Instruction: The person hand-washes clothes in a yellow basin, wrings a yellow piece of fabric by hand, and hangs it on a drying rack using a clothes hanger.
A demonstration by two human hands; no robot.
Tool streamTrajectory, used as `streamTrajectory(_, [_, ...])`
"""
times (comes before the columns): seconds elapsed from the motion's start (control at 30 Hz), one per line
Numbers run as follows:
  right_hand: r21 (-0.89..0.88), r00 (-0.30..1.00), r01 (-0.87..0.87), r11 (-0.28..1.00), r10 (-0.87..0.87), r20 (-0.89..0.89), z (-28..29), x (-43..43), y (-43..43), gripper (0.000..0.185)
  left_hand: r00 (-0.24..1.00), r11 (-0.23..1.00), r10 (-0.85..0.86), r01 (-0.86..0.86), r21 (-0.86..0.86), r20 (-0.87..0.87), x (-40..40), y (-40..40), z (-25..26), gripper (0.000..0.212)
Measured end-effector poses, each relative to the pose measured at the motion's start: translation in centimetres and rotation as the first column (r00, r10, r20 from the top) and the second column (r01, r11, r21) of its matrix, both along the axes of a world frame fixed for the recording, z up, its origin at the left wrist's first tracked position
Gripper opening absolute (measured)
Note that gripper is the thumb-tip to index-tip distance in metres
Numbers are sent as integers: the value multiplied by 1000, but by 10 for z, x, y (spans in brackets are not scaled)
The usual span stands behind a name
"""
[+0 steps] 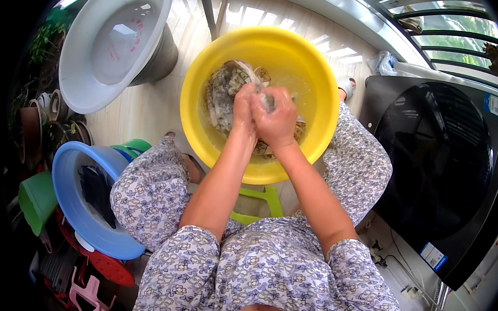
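A round yellow plastic basin (324,83) stands on the floor between the knees, holding cloudy water and a wet patterned cloth (227,91). My left hand (245,106) is closed on part of the cloth near the basin's middle. Pressed against it, my right hand (276,114) grips a bunched piece that shows pale between thumb and fingers. The cloth spreads in the water to the left of both hands, and more of it shows below and to the right of the right hand. The fingers' undersides are hidden.
A white basin (74,66) rests on a dark bucket (163,60) at upper left. A blue basin (72,214) with dark cloth stands at lower left, near a green container (37,199). A lime-green plastic stool (272,199) is below the yellow basin. A black front-loading appliance (434,161) stands at right.
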State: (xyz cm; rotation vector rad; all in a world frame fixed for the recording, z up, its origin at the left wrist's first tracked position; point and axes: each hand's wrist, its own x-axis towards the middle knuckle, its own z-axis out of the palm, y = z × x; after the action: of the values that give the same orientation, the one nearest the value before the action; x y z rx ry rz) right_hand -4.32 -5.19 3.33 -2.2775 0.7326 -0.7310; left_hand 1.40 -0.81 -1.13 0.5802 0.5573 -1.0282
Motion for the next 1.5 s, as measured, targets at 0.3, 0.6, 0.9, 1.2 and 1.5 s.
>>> streamTrajectory(0.3, [776,969,244,582,-176,-172,-40,-6,-55,49,965,976,-18,-40,216,262,4,2,-18,6])
streamTrajectory(0.6, [283,876,419,863,-302,-376,-65,4,-42,54,589,649,-681,207,732,436,5,9,-74,42])
streamTrajectory(0.9, [928,929,88,362,-367,55,-17,-14,-44,35,997,996,-67,64,59,40,22,-4,-23,48])
streamTrajectory(1.2, [-67,974,-225,972,227,19,32,-29,34,33,983,968,-152,128,-217,-99,13,6,-3,48])
streamTrajectory(1.5, [-116,996,-87,989,90,22,-6,1,8,19,998,991,61,-61,-123,-3,-4,8,-39,13])
